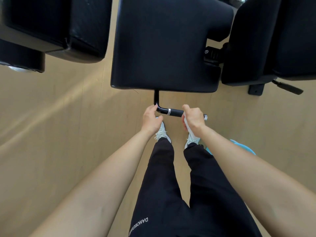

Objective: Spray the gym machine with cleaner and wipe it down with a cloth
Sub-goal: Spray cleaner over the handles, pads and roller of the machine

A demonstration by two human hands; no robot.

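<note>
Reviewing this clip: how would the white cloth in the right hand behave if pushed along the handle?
Likely floppy: the cloth hangs limp below the right hand. Probably light, since curled fingers alone hold it. It should slide easily on the glossy bend of the handle, less on its matte grip.

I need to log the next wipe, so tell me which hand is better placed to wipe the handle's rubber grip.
Right, probably. The right hand grips a white cloth wrapped against the handle's black grip. The left hand holds the bare metal bend, with no cloth showing.
</note>
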